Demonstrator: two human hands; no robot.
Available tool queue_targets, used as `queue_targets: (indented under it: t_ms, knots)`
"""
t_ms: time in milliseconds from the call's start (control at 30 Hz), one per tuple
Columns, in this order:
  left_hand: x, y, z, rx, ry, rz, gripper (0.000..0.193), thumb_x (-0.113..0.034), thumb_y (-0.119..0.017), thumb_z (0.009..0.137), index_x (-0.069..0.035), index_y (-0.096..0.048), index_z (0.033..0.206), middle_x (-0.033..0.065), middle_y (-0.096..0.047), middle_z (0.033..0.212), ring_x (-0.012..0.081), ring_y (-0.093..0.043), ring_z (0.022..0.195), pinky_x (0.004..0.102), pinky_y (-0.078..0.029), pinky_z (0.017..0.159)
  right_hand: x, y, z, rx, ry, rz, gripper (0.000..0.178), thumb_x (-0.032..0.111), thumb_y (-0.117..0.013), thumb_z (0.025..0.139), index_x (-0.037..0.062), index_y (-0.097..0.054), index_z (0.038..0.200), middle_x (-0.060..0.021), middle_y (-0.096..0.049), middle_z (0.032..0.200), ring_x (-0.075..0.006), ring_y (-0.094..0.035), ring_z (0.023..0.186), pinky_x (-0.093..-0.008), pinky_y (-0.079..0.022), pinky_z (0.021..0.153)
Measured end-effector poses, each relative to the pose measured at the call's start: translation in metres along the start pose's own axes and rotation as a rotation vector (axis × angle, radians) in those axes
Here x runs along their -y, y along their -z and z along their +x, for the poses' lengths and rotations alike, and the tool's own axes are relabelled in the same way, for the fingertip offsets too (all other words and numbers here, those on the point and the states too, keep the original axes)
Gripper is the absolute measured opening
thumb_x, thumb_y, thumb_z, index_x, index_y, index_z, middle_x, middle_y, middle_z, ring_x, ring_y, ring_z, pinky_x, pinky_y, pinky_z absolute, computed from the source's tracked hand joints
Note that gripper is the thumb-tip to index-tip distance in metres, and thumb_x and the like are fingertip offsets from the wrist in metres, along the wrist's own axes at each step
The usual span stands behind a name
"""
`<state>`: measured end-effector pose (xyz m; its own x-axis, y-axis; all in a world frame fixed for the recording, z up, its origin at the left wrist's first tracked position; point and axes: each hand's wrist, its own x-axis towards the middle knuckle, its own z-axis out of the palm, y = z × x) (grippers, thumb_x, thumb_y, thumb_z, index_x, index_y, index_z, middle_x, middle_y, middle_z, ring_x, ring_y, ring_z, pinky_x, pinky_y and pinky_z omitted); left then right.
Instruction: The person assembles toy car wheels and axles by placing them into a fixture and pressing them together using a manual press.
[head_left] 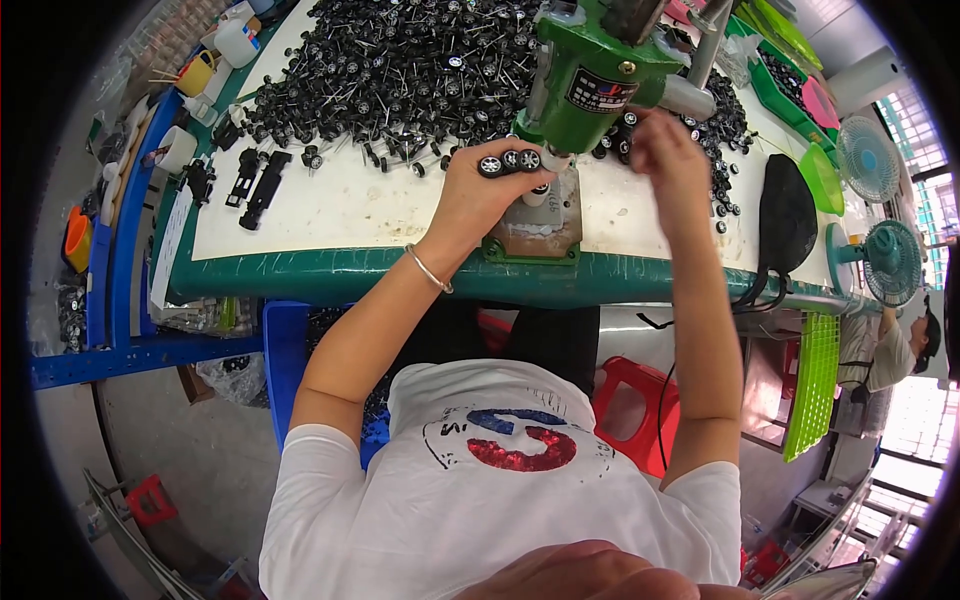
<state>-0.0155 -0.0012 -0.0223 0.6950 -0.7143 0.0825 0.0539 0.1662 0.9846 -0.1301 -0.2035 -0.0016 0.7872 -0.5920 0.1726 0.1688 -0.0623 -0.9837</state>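
My left hand (474,198) is closed around several small black toy wheels (510,161) with silver hubs. It holds them just under the head of a green bench press (588,85). Beneath the press ram, by my fingers, a small pale post (535,196) rises from the metal base plate (540,240). My right hand (668,155) is to the right of the press, near loose wheels on the table, and its fingers are smeared by motion. Behind the press spreads a large heap of black wheels on thin metal axles (400,80).
Black plastic chassis parts (266,190) lie on the white tabletop at left. A black cap-like cloth item (788,215) hangs over the table's right edge, near a green basin (820,180) and teal fans (891,262). A red stool (640,400) stands below. Another person (893,350) is at far right.
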Motion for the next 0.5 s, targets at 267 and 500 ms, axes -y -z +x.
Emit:
queue_targets:
  t_ms: [267, 500]
  knots:
    - [-0.001, -0.002, 0.002, 0.016, -0.127, 0.138, 0.02, -0.004, -0.074, 0.074, -0.001, -0.07, 0.093, 0.0038, -0.069, 0.082, 0.0079, -0.062, 0.071, 0.0222, -0.051, 0.067, 0.191, -0.082, 0.047, -0.402, 0.157, 0.296, 0.023, 0.025, -0.053, 0.097, 0.003, -0.059, 0.1, 0.0058, -0.045, 0.06, -0.0035, -0.038, 0.042, -0.0169, -0.032, 0.036]
    - [0.001, 0.002, 0.001, 0.02, -0.181, 0.23, 0.019, -0.003, -0.074, 0.075, 0.0, -0.069, 0.093, 0.0045, -0.07, 0.086, 0.0082, -0.062, 0.077, 0.0232, -0.051, 0.071, 0.176, -0.064, 0.061, 0.047, -0.021, 0.665, 0.023, 0.027, -0.059, 0.094, 0.0048, -0.055, 0.088, 0.0102, -0.034, 0.055, -0.0005, -0.026, 0.039, -0.018, -0.015, 0.033]
